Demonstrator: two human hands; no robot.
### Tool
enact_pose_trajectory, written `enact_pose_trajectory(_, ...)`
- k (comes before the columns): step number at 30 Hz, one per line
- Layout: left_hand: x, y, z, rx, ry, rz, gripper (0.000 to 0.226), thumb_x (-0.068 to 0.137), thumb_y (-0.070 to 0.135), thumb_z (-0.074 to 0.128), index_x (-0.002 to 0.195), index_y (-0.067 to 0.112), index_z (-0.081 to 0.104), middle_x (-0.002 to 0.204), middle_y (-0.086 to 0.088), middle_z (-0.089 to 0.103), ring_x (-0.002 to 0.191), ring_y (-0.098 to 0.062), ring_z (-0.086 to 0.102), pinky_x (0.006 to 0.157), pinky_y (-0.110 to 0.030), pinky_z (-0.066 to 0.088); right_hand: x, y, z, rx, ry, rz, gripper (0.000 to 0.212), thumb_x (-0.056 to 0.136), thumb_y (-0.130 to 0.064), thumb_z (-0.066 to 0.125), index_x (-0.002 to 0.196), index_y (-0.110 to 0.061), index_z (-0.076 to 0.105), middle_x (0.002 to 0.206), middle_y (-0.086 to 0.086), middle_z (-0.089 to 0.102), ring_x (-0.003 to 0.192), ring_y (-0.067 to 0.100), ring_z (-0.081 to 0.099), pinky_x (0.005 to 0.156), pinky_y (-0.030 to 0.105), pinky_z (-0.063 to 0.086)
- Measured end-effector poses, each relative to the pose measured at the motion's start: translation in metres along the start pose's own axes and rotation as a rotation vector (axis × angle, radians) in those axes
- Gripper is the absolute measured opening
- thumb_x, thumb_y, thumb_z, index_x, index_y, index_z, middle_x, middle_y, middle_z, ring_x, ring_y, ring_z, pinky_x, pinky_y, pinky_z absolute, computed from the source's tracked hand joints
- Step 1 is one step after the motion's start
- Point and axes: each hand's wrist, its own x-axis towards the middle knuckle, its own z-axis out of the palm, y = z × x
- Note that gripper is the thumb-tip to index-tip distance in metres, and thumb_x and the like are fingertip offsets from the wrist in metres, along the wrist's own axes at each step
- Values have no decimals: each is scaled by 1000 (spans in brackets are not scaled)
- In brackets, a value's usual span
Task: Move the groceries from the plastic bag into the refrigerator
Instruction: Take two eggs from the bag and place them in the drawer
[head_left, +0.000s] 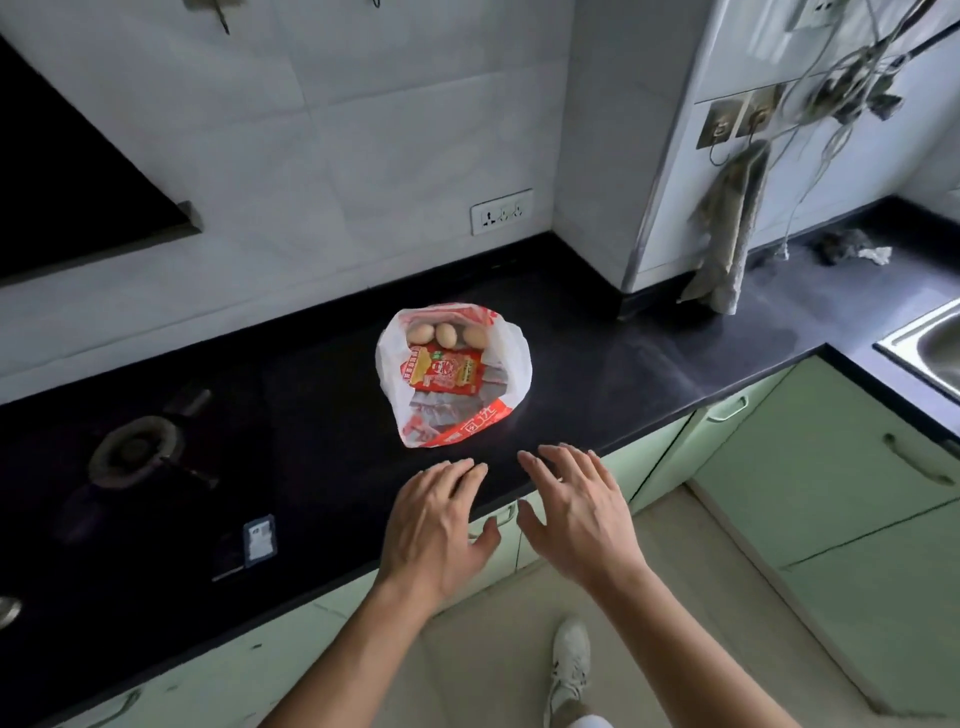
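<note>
Fingers (460, 475) of left hand (439, 525) are straight, close together and empty, over the front edge of the dark surface (311, 415). Plastic bag (511, 358) lies on the surface just beyond the hands, long axis near-to-far, mouth open upward, eggs (445, 334) at the far end, red packet (447, 375) in the middle. Right hand (576, 512) has its fingers spread, empty.

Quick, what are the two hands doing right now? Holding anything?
Left hand: open, fingers straight, holding nothing, short of the plastic bag.
Right hand: open, fingers spread, holding nothing.
</note>
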Motion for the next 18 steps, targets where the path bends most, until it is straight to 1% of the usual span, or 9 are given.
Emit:
enact_pose_trajectory(2,29,5,4,-5,-6,-32,62,81,51,48,133,20,59,134,2,61,124,-16,55,104,-35,46,31,19,-1,18,14,-35,51,80,-42,57,126,-20,63,119,4,65,118,28,59,102,45,47)
enact_pose_trajectory(5,70,14,11,-1,-20,-79,61,82,52,46,135,21,55,134,4,59,125,-14,52,106,-34,43,70,45,-3,50,10,-67,48,78,-41,58,122,-21,64,117,2,65,117,27,59,101,44,46)
enact_pose_trajectory(8,102,21,17,0,0,-147,60,82,51,47,132,20,56,130,3,62,119,-16,57,104,-34,44,103,65,-2,56,-39,-101,46,79,-40,60,121,-21,63,117,0,65,115,25,59,100,42,46)
enact_pose_trajectory(10,117,20,20,0,14,-193,60,82,51,46,131,20,57,129,3,63,119,-16,58,104,-34,43,124,72,2,70,-70,-115,45,81,-38,59,122,-20,63,116,1,66,114,25,59,98,41,47)
enact_pose_trajectory(12,126,14,21,6,22,-228,58,83,51,46,130,21,57,129,4,62,120,-15,57,106,-34,41,140,72,5,94,-100,-115,45,83,-36,56,125,-20,60,121,3,65,118,26,58,102,43,45)
enact_pose_trajectory(13,130,11,22,8,25,-245,56,83,51,47,129,21,56,127,5,63,118,-15,57,106,-34,43,147,71,7,110,-111,-120,46,84,-36,55,127,-21,59,123,3,65,120,26,57,104,44,43)
enact_pose_trajectory(16,143,-2,23,13,9,-289,58,81,50,50,129,19,57,127,3,64,116,-16,59,99,-36,49,166,68,13,118,-144,-151,50,85,-40,43,130,-22,56,127,5,64,123,27,56,106,45,42)
enact_pose_trajectory(18,153,-12,26,8,6,-297,61,80,50,53,130,16,57,128,0,64,117,-19,60,98,-36,50,176,68,18,122,-156,-163,53,85,-43,37,129,-21,57,127,6,64,121,28,58,105,45,43)
